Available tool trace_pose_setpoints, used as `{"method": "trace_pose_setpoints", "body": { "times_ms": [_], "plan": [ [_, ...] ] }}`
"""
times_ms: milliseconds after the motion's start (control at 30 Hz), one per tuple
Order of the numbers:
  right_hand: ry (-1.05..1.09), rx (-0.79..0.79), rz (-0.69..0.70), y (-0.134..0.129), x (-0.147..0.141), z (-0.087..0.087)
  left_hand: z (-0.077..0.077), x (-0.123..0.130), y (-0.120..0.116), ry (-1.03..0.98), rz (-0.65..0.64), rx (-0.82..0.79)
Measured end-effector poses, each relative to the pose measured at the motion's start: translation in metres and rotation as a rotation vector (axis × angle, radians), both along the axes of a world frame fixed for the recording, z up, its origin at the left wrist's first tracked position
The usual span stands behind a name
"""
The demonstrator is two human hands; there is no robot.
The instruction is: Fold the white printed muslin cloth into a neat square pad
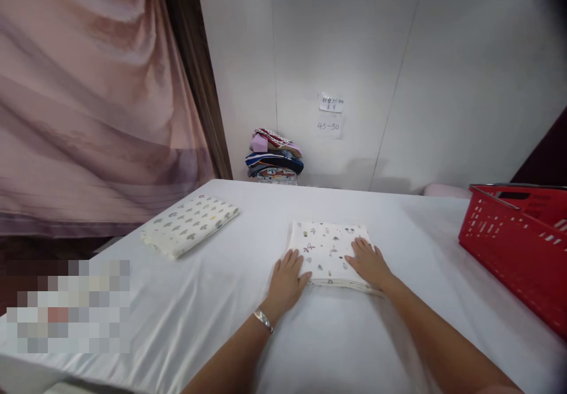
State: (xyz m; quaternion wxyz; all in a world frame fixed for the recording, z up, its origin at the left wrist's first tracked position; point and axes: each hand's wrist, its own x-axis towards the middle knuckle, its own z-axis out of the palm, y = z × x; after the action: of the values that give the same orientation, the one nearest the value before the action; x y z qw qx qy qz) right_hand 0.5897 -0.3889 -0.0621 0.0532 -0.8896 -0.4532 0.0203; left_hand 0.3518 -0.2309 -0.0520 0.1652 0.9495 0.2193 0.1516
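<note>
A folded white cloth (330, 252) with small scattered prints lies flat on the white-covered table (212, 317) in front of me. My left hand (287, 279) rests at its left edge, fingers spread, fingertips touching the fabric. On the right side of the cloth lies my right hand (370, 264), palm down with its fingers stretched over the top. Neither hand grips anything. Several folded layers show along the near edge.
Toward the table's left edge lies another folded cloth (190, 225) with grey patterns. A red plastic basket (509, 240) stands at the right. Behind the table, folded fabrics (274, 158) are stacked against the wall. A pink curtain (97, 98) hangs on the left.
</note>
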Motion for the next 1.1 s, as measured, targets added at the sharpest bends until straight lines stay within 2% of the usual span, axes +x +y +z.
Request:
{"method": "trace_pose_setpoints", "body": {
  "times_ms": [100,200,300,367,433,533,600,700,900,1000,1067,1100],
  "plan": [
    [-0.001,-0.025,0.002,0.001,-0.004,0.008,0.002,0.000,0.004,-0.047,-0.013,-0.079],
    [-0.015,-0.033,0.005,0.009,-0.009,0.020,0.015,0.009,0.010,-0.057,0.018,-0.107],
    [-0.041,0.006,0.017,0.027,-0.006,0.032,0.032,0.030,0.019,-0.044,0.025,-0.024],
    [-0.049,0.023,0.029,0.037,0.002,0.034,0.036,0.047,0.025,-0.028,0.002,0.043],
    [-0.026,0.005,0.000,0.042,0.015,0.029,0.030,0.062,0.031,0.031,-0.003,0.064],
    [0.023,-0.020,-0.063,0.039,0.032,0.014,0.012,0.070,0.036,0.113,0.000,0.035],
    [0.030,-0.004,-0.062,0.035,0.038,0.006,0.002,0.069,0.037,0.104,-0.005,0.028],
    [0.037,0.006,-0.056,0.034,0.040,0.004,-0.003,0.067,0.038,0.074,-0.007,0.009],
    [0.151,-0.015,-0.066,0.035,0.034,0.027,0.006,0.068,0.046,-0.011,-0.012,-0.123],
    [0.165,0.079,-0.034,0.016,0.017,0.038,0.012,0.052,0.050,-0.146,0.044,-0.158],
    [0.139,0.178,0.076,-0.008,0.001,0.041,0.014,0.031,0.049,-0.224,0.016,-0.102],
    [0.136,0.213,0.153,-0.022,-0.008,0.041,0.013,0.019,0.048,-0.234,-0.036,-0.061]
  ]
}}
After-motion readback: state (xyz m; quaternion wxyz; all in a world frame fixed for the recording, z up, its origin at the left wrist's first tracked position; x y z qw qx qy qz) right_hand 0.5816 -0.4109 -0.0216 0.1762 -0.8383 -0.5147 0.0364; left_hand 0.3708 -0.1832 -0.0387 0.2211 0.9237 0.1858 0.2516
